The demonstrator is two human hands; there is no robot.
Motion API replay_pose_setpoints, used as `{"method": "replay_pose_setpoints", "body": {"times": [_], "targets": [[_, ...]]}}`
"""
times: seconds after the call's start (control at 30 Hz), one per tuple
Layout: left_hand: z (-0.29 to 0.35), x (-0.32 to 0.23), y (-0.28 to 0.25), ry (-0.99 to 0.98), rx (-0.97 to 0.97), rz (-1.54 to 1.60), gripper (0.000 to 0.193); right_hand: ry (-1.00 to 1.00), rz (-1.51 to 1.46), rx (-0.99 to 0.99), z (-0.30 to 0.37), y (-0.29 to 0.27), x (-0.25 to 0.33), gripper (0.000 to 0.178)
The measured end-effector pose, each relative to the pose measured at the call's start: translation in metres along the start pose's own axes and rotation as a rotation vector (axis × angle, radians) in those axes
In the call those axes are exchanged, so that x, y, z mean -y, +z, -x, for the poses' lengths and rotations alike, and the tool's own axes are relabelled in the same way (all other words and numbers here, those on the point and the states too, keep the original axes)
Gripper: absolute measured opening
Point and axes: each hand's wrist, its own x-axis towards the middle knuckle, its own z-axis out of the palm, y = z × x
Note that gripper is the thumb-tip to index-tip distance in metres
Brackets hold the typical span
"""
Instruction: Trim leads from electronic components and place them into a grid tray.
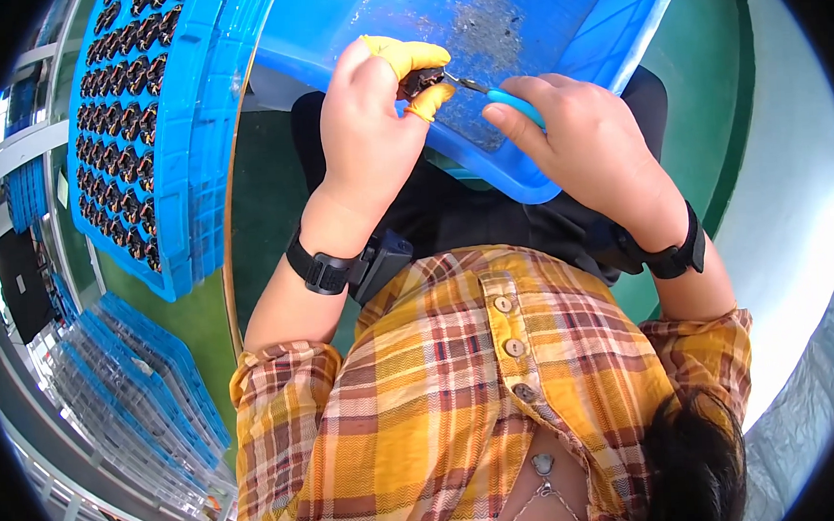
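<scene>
My left hand (364,112), with yellow finger covers on its thumb and a finger, pinches a small dark part with copper-coloured bits (419,81). My right hand (591,133) is closed round the blue handle of a slim metal-tipped hand tool (518,104); its exact kind is hard to make out. The tool's tip meets the right side of the part, or lies very close to it. Both hands are above the near part of a blue plastic bin (550,186), whose floor bears grey dust and small scraps.
At the left stands a blue tray (174,212) with rows of similar dark parts. Farther down on that side are stacked clear and blue trays (145,388). The bin lies over my lap, between my knees. A white curved surface (788,147) is at the right.
</scene>
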Motion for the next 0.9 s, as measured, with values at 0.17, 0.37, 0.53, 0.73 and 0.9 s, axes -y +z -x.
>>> {"method": "replay_pose_setpoints", "body": {"times": [0.17, 0.37, 0.53, 0.73, 0.9], "targets": [[0.000, 0.002, -0.001, 0.115, 0.025, -0.161, 0.027, -0.001, 0.068, 0.054, -0.003, -0.001, 0.004, 0.044], [0.001, 0.020, 0.005, -0.062, 0.038, -0.027, 0.031, 0.026, 0.045, 0.105, -0.012, 0.012, -0.001, 0.044], [-0.002, 0.033, 0.008, -0.354, 0.136, 0.277, 0.036, 0.183, -0.264, 0.114, -0.014, 0.018, -0.014, 0.043], [-0.002, 0.047, -0.001, -0.702, 0.097, 1.096, 0.036, 0.323, -0.522, 0.273, -0.016, 0.015, -0.019, 0.056], [-0.007, 0.030, -0.006, -0.694, 0.156, 1.135, 0.037, 0.317, -0.557, 0.248, -0.013, 0.011, -0.012, 0.051]]}}
